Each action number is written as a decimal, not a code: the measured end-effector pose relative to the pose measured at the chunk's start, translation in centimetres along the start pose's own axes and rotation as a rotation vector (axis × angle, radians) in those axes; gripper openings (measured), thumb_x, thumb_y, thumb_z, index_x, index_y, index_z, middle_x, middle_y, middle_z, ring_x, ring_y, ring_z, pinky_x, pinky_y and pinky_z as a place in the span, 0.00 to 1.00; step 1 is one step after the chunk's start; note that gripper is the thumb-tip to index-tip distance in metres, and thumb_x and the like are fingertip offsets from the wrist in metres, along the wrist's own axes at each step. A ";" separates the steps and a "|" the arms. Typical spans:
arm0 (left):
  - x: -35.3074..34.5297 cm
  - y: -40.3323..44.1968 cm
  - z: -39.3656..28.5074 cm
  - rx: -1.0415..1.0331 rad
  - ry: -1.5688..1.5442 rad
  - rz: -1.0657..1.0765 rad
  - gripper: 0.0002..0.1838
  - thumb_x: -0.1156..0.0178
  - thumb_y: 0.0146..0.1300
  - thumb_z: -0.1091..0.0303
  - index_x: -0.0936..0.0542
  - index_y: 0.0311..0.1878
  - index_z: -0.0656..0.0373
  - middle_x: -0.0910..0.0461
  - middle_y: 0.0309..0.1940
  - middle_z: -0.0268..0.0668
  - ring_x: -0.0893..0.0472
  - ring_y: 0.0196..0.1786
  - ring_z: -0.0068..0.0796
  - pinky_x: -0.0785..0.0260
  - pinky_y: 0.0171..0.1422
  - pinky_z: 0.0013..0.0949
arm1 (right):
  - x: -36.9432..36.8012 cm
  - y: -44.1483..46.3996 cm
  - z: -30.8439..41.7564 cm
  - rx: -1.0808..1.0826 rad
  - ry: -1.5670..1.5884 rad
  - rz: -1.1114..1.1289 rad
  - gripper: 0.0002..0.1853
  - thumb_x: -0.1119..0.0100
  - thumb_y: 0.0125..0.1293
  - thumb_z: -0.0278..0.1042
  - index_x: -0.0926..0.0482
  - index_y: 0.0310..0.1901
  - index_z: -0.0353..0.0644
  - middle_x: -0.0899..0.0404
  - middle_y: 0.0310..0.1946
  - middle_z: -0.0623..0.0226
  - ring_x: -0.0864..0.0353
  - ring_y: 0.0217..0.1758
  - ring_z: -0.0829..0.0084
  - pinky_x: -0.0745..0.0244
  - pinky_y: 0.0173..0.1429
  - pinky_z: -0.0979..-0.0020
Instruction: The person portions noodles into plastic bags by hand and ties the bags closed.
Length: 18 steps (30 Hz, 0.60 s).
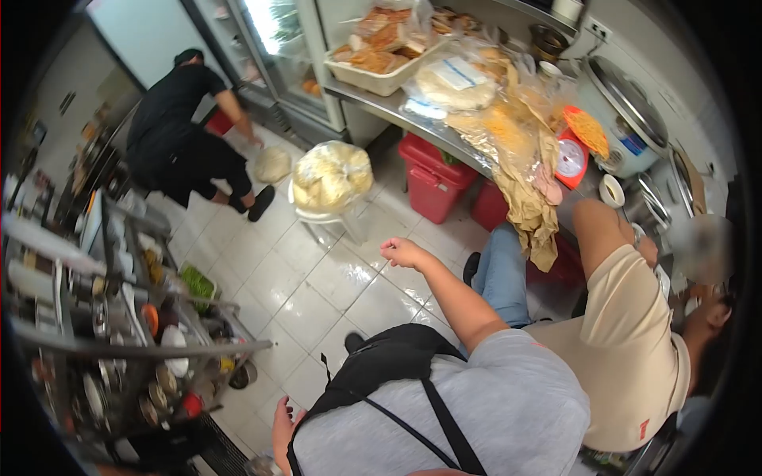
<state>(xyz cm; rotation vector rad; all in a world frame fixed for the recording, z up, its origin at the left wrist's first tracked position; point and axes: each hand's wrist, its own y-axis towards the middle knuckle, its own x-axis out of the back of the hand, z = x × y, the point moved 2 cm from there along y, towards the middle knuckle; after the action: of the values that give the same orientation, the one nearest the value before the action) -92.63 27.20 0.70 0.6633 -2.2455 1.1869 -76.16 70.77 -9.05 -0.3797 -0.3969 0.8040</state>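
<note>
My right hand (pixel 403 253) is stretched out over the tiled floor, its fingers loosely curled and a little apart, with nothing seen in it. The nearest thing to it is a large clear plastic bag of pale yellow food (pixel 332 176) on a white stool (pixel 333 224). Low at my left side, my left hand (pixel 286 416) hangs beside my black apron (pixel 381 357). Its fingers are partly in view, slightly spread, and hold nothing that I can see.
A person in black (pixel 171 127) bends near another bag (pixel 273 163) on the floor. Close on my right stands a person in beige (pixel 627 341) at the steel counter (pixel 444 131). Red bins (pixel 432 182) sit beneath it. A crowded rack (pixel 159 341) lines the left.
</note>
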 end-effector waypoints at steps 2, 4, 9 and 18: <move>0.9 5.2 -2.4 -0.043 0.091 0.126 0.33 0.40 0.48 0.57 0.39 0.55 0.61 0.30 0.43 0.50 0.27 0.41 0.40 0.34 0.43 0.35 | 2.1 0.8 -0.8 0.005 0.021 -0.073 0.19 0.46 0.51 0.41 0.31 0.44 0.41 0.27 0.30 0.69 0.29 0.25 0.79 0.36 0.26 0.78; 2.1 9.8 -6.6 -0.249 0.208 0.150 0.33 0.41 0.48 0.58 0.39 0.55 0.62 0.29 0.42 0.51 0.27 0.42 0.41 0.35 0.44 0.35 | 4.6 0.1 -0.4 -0.064 0.039 -0.160 0.19 0.47 0.52 0.41 0.31 0.44 0.41 0.28 0.30 0.70 0.29 0.25 0.79 0.36 0.26 0.78; 6.1 18.4 -19.3 -0.526 0.419 0.200 0.30 0.41 0.48 0.61 0.38 0.54 0.62 0.30 0.43 0.51 0.28 0.43 0.46 0.36 0.46 0.37 | 9.3 -1.6 -2.2 -0.209 0.239 -0.437 0.20 0.45 0.50 0.40 0.30 0.42 0.38 0.27 0.29 0.68 0.28 0.23 0.78 0.35 0.24 0.77; 4.1 29.1 -39.5 -1.133 0.602 0.274 0.30 0.42 0.47 0.61 0.37 0.53 0.62 0.29 0.40 0.52 0.29 0.43 0.50 0.37 0.47 0.41 | 15.3 -5.0 1.8 -0.157 0.473 -0.826 0.17 0.47 0.54 0.39 0.31 0.44 0.41 0.28 0.30 0.72 0.29 0.27 0.81 0.35 0.29 0.81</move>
<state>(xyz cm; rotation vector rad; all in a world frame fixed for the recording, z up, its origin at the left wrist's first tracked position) -105.74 74.49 5.18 -0.4069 -2.0384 0.0279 -64.32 79.43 -2.15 -0.4867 -0.1410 -0.1310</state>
